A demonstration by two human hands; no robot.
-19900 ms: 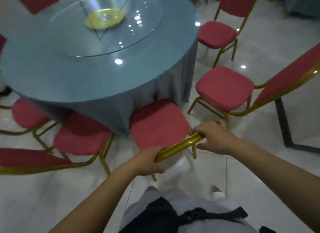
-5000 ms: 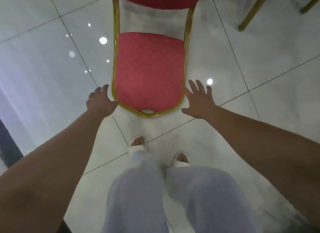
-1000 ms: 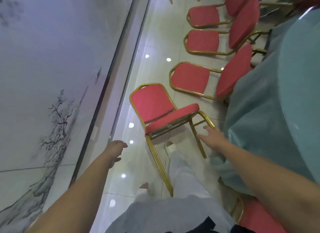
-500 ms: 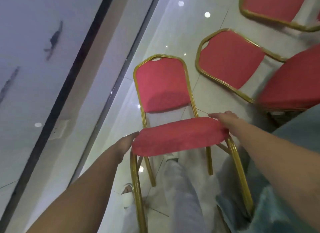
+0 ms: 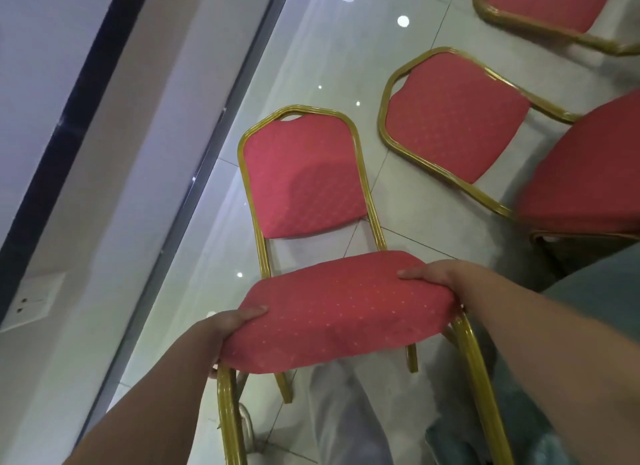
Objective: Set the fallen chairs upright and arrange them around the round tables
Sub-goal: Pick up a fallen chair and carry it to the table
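A red chair [image 5: 304, 191] with a gold frame lies on its back on the tiled floor, its legs pointing toward me. Its red seat cushion [image 5: 339, 308] faces up at me in the middle of the view. My left hand [image 5: 225, 329] grips the cushion's left edge, thumb on top. My right hand [image 5: 436, 277] grips the cushion's right edge, fingers curled over it. A second fallen red chair [image 5: 453, 118] lies on its back to the right. The back of a third fallen chair [image 5: 540, 4] shows at the top right.
A wall with a dark skirting strip [image 5: 69, 104] and a white socket plate [image 5: 31, 305] runs along the left. A teal tablecloth [image 5: 595, 277] hangs at the right edge. My legs in pale trousers [image 5: 346, 412] stand between the chair's legs.
Both hands have closed round the sides of the seat cushion, where half a second ago they were just touching it. The view has moved closer to the chair.
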